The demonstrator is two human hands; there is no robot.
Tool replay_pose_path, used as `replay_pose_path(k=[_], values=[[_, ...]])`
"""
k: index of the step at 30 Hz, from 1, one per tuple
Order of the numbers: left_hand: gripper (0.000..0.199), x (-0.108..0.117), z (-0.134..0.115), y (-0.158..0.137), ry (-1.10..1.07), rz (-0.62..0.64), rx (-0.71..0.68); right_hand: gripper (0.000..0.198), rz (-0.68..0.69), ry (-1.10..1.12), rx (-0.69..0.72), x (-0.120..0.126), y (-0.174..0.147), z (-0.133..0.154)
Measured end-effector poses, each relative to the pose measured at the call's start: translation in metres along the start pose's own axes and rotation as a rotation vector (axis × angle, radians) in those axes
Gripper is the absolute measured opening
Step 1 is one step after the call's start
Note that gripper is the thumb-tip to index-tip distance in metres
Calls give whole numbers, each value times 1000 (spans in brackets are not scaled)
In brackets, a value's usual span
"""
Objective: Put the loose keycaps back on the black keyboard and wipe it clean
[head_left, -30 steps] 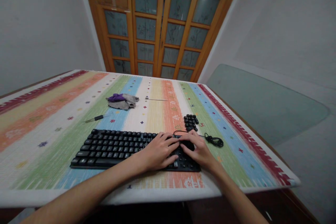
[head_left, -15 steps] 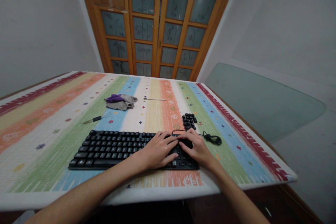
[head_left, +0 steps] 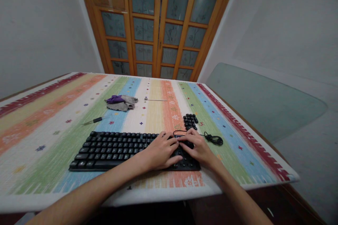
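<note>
A black keyboard (head_left: 111,149) lies near the table's front edge, with bare key posts at its right end where keycaps are off. My left hand (head_left: 163,149) rests over that right part, its fingers stretched forward and its thumb apart. Against its fingertips, my right hand (head_left: 196,144) brings thumb and forefinger close together over the number pad. Anything between these fingertips is hidden. Behind my right hand sits a group of loose black keycaps (head_left: 190,121). A coiled black cable (head_left: 215,140) lies to the right.
A grey and purple cloth (head_left: 121,102) lies farther back. Left of the keyboard is a dark-handled wire tool (head_left: 97,120). A thin rod (head_left: 156,100) lies in the middle. The striped tablecloth (head_left: 60,140) covers the table, and wooden doors (head_left: 158,28) stand behind.
My left hand has shifted very slightly to the right, its thumb now covering a spot on the number pad seen before. My right hand has barely moved; the other things stay put.
</note>
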State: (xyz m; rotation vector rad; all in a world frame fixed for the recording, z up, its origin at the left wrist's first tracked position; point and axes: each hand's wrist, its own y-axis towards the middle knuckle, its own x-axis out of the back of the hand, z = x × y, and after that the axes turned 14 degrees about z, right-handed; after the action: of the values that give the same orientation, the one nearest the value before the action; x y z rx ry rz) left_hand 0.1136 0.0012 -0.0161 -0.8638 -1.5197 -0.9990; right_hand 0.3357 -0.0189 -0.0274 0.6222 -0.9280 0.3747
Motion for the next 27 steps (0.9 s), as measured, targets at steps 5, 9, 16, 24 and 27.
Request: replay_pose_path(k=[5,9,16,24,27], values=[[39,1,0,2,9,36,0,16,-1,1,-23,0,1,-2],[39,-1,1,2,4,31,-1,17,-11,3,-22,-2,0,-2],[41,-3,2,-2,-23,8,10,19,-2,52,-40,2,-1,-5],[44,-1,3,-10,-43,-11,8,15,-134,-122,-231,46,3,-54],[41,-1,4,-11,-52,-18,7,20,-90,-227,-374,60,6,-82]])
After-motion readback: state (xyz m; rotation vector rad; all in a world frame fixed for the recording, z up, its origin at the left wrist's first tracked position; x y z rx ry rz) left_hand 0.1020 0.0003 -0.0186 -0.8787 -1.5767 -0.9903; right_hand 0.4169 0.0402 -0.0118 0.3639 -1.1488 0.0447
